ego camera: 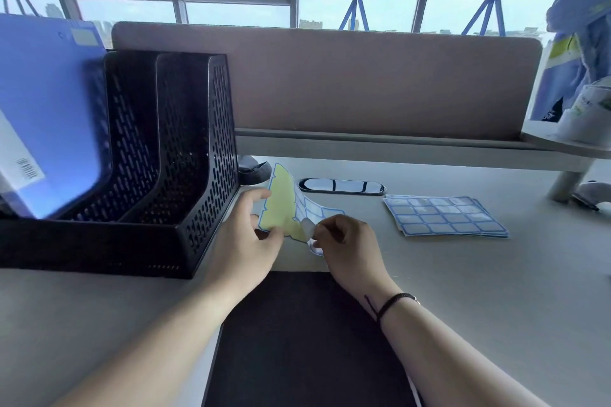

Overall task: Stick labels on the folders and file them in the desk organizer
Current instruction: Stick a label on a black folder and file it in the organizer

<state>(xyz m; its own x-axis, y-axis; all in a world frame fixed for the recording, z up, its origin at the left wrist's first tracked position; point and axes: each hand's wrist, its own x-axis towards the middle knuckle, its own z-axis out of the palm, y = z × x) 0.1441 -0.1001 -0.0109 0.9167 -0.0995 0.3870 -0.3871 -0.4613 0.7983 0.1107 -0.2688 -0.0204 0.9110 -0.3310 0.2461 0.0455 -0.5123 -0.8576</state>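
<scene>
While the label sheet (281, 205) is pinched at its 9 o'clock edge by the left hand (244, 235), one thin, floppy label (306, 227) is gripped by its corner in the right hand (350, 241).

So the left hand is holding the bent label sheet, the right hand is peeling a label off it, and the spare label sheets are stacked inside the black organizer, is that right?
Not quite. The head view shows the spare label sheets lying flat on the desk, to the right of the hands, not inside the black organizer. The rest holds: the left hand holds the bent label sheet and the right hand peels a label.
</scene>
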